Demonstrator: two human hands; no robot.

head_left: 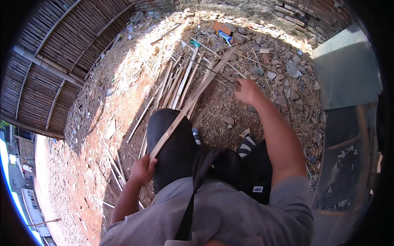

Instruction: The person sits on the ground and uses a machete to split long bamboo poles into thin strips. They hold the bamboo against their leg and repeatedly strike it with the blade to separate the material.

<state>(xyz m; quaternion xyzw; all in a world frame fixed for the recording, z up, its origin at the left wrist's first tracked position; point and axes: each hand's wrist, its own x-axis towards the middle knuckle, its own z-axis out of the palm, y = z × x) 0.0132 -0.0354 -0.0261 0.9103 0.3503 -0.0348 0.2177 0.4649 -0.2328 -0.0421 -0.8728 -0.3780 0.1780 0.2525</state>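
A long flat strip of split bamboo or wood (192,101) slants across my raised left knee. My left hand (143,169) is closed round its near end, and the far end reaches out over the ground. In my right hand (248,91), closed, is the handle of a thin, dark, blade-like tool (216,73), seen nearly edge-on. It points left toward the far part of the strip; whether it touches the strip I cannot tell. Beyond my knee lies a loose pile of pale strips (174,84), partly hidden by the strip I hold.
A slatted bamboo wall (53,49) rises at the left. Brickwork (301,18) stands at the back, and grey-green and dark panels (347,67) at the right. Stones, straw and litter cover the ground (283,82). My sandalled feet (247,145) are below me.
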